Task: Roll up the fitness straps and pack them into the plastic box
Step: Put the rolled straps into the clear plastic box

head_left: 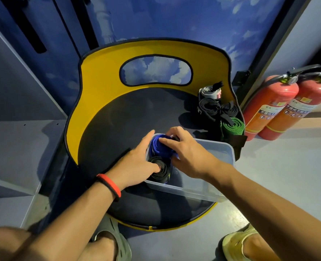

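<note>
Blue roll (159, 147) in box (229, 154), gripped by right hand (189, 153); left hand (137, 162) flat, touching black roll (160, 174).

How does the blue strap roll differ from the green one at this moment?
The blue roll sits inside the plastic box, while the green roll lies outside it on the dark seat. The right hand grips the blue roll; no hand touches the green roll. Both are rolled up.

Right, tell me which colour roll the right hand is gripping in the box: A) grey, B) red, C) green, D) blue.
D: the right hand curls round the blue roll at the far-left corner of the plastic box.
</note>
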{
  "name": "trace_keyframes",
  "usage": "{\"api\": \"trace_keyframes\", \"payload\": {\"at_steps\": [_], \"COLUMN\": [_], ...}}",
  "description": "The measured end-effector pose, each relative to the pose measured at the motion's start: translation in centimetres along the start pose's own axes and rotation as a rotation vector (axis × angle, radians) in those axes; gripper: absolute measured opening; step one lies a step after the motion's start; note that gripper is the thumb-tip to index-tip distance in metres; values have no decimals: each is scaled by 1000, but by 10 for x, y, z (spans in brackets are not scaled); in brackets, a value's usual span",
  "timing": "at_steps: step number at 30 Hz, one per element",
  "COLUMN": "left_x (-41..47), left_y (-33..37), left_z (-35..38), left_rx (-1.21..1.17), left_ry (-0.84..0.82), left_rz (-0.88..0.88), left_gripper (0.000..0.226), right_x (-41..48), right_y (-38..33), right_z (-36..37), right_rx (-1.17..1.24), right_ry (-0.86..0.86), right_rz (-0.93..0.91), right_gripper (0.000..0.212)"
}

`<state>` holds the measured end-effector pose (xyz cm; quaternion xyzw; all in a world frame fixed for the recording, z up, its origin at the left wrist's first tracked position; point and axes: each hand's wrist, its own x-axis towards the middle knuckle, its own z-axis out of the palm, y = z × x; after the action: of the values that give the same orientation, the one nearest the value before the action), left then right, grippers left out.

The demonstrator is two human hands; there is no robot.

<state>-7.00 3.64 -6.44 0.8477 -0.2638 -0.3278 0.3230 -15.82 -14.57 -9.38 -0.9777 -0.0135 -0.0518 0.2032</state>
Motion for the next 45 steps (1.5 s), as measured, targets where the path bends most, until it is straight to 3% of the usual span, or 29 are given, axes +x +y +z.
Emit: {"api": "trace_keyframes", "payload": {"at_steps": [3,8,13,17,23,28,35,41,45], "left_x": [1,9,12,14,16,16,16,16,15], "left_y": [4,2,-3,-5,-5,-5,-4,-4,-4], "left_z": [7,8,12,11,13,14,14,13,12], "left_rx": [141,42,97,105,103,106,112,114,105], "left_ry": [55,97,153,169,204,210,210,212,200], "left_rz": [170,199,210,217,219,221,219,222,221], "left_gripper": [86,74,68,69,69,69,69,69,67], "right_x": [1,-9,-24,-40,-49,-45,-34,-27,-35], "right_y": [1,11,43,63,84,86,84,29,-5], "right_z": [-2,-15,-40,-57,-64,-65,-70,-100,-98], "right_rx": [18,21,-361,-574,-618,-607,-387,-246,-136], "right_ry": [22,90,262,258,186,184,206,381,280], "right_rz": [-12,91,352,549,709,640,645,373,277], "right_gripper": [61,61,40,38,47,46,51,60,64]}}
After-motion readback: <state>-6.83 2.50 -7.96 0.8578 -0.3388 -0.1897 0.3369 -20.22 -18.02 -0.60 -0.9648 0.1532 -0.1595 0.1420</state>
